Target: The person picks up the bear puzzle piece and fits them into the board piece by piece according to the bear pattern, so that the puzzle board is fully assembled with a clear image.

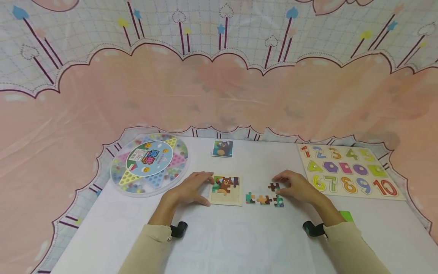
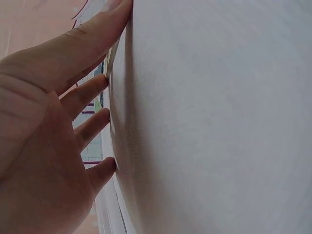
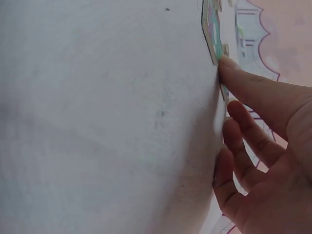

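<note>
A small wooden jigsaw tray (image 1: pixel 227 199) lies in the middle of the table, its upper part filled with pieces of a brown bear picture. My left hand (image 1: pixel 193 189) rests spread along its left side, thumb by the near corner and index finger by the far one. To the tray's right, my right hand (image 1: pixel 297 186) pinches a dark brown puzzle piece (image 1: pixel 273 186) between thumb and index finger. Close by lie a green puzzle piece (image 1: pixel 278 202), an orange-brown one (image 1: pixel 264 199) and another green one (image 1: pixel 250 198). In the right wrist view the thumb (image 3: pixel 243 83) is low at the table, beside a green piece (image 3: pixel 211 34).
Behind the tray is a bear picture card (image 1: pixel 222 149). A round Chinese checkers set (image 1: pixel 149 164) lies on the left. At the right is a wooden number and shape board (image 1: pixel 349 171); a bright green item (image 1: pixel 346 216) shows beside the right forearm. A patterned cloth (image 1: pixel 219 95) hangs behind.
</note>
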Available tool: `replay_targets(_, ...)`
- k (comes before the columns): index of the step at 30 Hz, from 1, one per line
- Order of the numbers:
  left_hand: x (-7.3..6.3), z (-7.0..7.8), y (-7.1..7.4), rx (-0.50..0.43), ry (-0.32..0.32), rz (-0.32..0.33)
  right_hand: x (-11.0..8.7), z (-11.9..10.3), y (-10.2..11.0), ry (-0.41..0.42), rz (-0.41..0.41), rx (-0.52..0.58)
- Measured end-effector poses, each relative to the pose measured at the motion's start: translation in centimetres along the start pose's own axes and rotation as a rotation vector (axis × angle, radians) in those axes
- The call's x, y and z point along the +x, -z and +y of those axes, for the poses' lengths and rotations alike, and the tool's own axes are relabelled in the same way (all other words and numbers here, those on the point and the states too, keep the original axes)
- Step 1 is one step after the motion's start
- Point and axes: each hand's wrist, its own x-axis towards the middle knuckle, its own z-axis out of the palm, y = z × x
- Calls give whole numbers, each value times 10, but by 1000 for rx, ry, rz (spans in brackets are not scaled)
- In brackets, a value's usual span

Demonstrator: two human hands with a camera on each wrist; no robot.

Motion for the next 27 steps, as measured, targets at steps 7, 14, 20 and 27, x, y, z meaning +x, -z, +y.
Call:
replay_targets(7,0,-1,1,-3,1,-7,1,2,-1,2,10,-15)
replay_targets(14,2,-2,0,-4,4,-9,4,1,0,-22,-1,-10)
replay_targets(20,1,-1,1,-2,9,-10,5,-1,2,-29,-5,-34)
replay_targets(27,1,-1,1,4,2,-12,7,-1,7,-74,-28,1)
